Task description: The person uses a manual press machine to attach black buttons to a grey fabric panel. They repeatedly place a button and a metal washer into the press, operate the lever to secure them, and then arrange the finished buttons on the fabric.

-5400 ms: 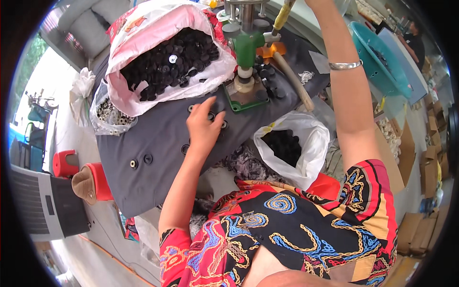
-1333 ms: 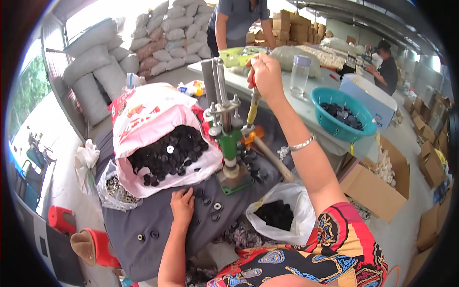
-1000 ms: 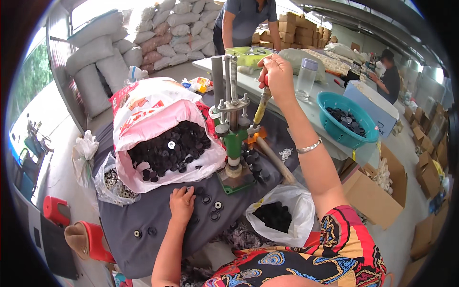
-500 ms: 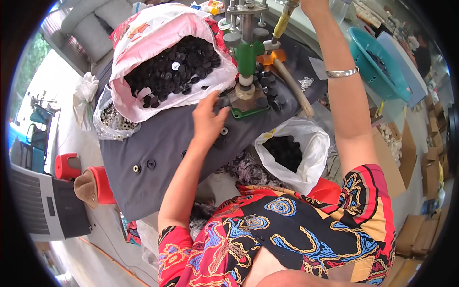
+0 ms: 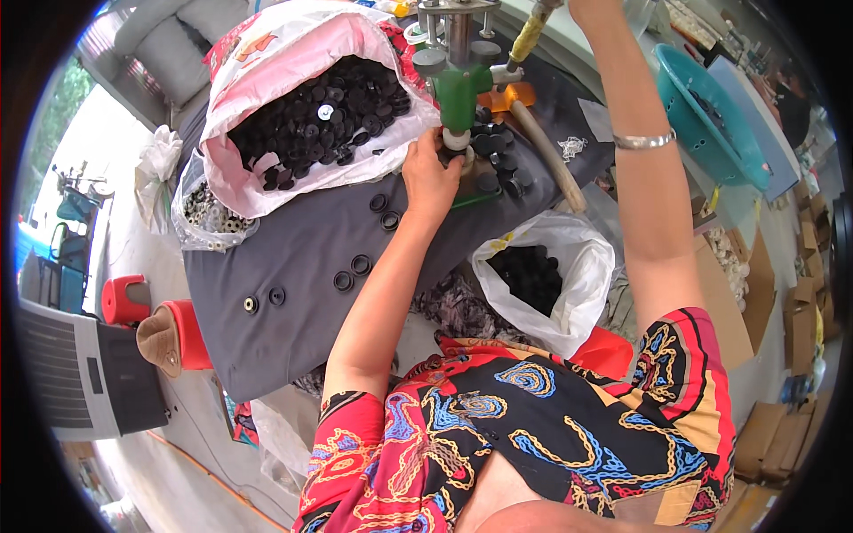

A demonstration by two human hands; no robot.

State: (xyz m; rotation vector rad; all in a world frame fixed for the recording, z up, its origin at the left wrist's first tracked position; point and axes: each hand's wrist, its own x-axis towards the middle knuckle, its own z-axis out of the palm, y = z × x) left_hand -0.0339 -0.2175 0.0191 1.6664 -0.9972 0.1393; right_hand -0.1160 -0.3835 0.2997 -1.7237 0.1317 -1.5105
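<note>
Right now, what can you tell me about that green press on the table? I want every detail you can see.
The green press stands upright on dark cloth. Its painted, metal-looking body has silvery rods above, cut off by the picture's edge, and a whitish tip below, over a base edged in green. A lever with a yellowish wrapped handle slants up rightward; the right hand is near its end, but the grip is out of frame. The left hand is at the tip, partly hiding the base.

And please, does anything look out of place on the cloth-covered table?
One thing: a pale shiny disc lies among the black discs in the large open bag. It looks odd because its neighbours are dark.
</note>
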